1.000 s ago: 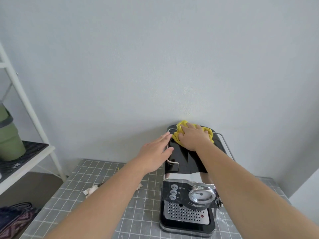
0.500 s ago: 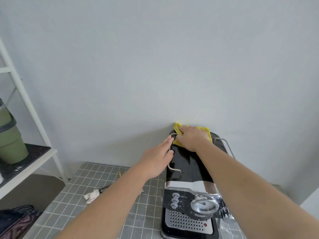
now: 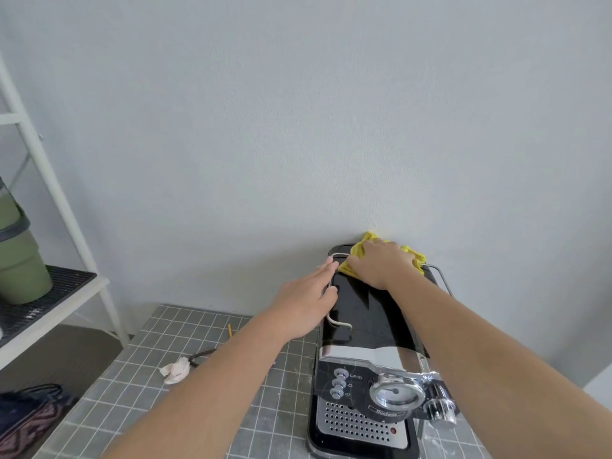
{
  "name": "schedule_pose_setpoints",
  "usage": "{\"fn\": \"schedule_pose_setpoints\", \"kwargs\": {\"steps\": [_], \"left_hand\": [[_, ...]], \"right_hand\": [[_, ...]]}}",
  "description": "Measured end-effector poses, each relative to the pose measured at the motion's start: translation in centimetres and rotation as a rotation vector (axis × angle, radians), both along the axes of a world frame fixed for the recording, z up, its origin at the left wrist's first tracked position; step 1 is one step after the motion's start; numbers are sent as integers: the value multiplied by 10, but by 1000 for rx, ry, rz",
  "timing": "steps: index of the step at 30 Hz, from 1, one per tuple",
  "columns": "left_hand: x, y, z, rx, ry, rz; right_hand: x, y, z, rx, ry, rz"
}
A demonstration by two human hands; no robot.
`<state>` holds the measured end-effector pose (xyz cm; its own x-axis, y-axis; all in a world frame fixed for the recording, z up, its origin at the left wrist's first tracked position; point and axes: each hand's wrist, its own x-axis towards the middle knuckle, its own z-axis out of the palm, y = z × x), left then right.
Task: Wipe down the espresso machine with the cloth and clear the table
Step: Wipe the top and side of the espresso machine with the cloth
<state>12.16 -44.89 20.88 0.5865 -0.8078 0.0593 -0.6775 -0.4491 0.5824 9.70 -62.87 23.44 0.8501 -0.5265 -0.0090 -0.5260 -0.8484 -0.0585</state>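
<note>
A black and chrome espresso machine stands on the grey tiled table, against the wall. My right hand presses a yellow cloth flat onto the back of the machine's glossy black top. The cloth shows around my fingers at the back and left. My left hand rests with straight fingers against the machine's left side, by the wire rail on top.
A crumpled white paper scrap, a dark cord and a small yellow stick lie on the table left of the machine. A white shelf unit at the far left holds a green container. A dark bag lies on the floor.
My right hand with the cloth has stayed at the back of the machine's top, shifting slightly left to right. My left hand keeps bracing the left side. The camera moved a little.
</note>
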Motion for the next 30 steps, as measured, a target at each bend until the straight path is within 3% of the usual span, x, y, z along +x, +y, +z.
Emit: {"fn": "schedule_pose_setpoints", "kwargs": {"steps": [7,11,15,18,23,30], "left_hand": [[1,-2,-4,-35,28,4],[3,-4,-6,-33,22,14],[3,-5,-5,-31,23,26],[1,-4,-2,-29,25,19],[2,-3,-4,-28,33,32],[12,-15,5,10,48,47]], "right_hand": [[14,0,6,123,22,355],[20,-1,8,170,2,418],[23,-3,3,154,25,409],[20,-6,-1,42,31,223],[4,-6,-10,83,-5,-43],[-37,3,-10,177,-72,178]]}}
